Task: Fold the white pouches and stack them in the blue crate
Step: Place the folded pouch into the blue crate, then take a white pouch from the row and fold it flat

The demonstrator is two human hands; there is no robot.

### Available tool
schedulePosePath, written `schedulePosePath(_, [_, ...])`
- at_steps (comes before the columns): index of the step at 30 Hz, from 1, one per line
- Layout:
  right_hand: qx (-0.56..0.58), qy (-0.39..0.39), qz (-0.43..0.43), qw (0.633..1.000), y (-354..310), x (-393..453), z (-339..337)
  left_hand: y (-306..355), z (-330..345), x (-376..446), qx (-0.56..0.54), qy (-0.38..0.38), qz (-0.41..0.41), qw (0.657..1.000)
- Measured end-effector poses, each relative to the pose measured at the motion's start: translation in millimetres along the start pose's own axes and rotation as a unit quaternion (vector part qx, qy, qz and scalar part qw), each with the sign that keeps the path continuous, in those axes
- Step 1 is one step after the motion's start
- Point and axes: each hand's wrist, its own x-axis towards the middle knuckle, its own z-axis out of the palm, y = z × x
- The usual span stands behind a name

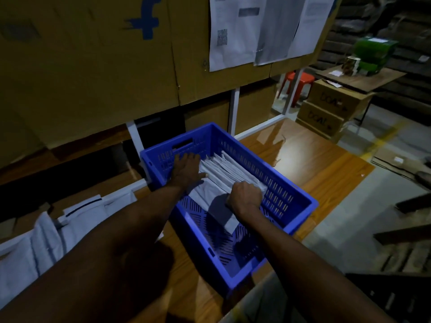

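Observation:
A blue crate (pixel 293 194) stands on the wooden table, holding several folded white pouches (pixel 231 170) stacked on edge against its far end. My left hand (pixel 186 171) lies flat with straight fingers on the left end of the stack, near the crate's far wall. My right hand (pixel 245 198) is curled into a fist at the near right end of the stack, knuckles up; its fingertips are hidden, so a grip on a pouch cannot be seen. One white pouch (pixel 221 213) lies flatter beneath my right wrist on the crate floor.
More unfolded white pouches (pixel 46 236) lie in a pile at the left on the wooden table (pixel 314 159). Cardboard walls with taped papers (pixel 256 29) rise behind the crate. Cardboard boxes (pixel 326 108) and a red stool (pixel 298 82) stand at the far right.

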Motion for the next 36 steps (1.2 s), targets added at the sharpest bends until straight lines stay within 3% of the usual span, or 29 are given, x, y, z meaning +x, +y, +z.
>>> schedulePosePath(6, [0.087,0.073,-0.066,0.991,-4,-32,-22,6,-43,-57,-0.084,0.078,-0.061,0.992])
schedulePosePath(12, [0.162,0.172,-0.134,0.963,-19,-97,-32,5,-56,-170,-0.169,0.222,-0.154,0.948])
schedulePosePath(17, [0.198,0.222,-0.225,0.928,-57,-182,-14,15,-37,-278,-0.174,0.211,-0.247,0.93])
schedulePosePath(23, [0.191,0.11,-0.34,0.914,-100,-260,29,7,13,-403,-0.154,0.168,-0.337,0.913])
schedulePosePath(27, [0.169,0.006,-0.392,0.904,-128,-285,54,-12,28,-458,-0.156,0.078,-0.406,0.897])
schedulePosePath(31, [0.115,-0.054,-0.442,0.888,-159,-287,67,-45,32,-483,-0.175,0.07,-0.447,0.875])
schedulePosePath(36, [0.059,-0.074,-0.481,0.872,-223,-260,77,-99,31,-477,-0.233,0.088,-0.48,0.841])
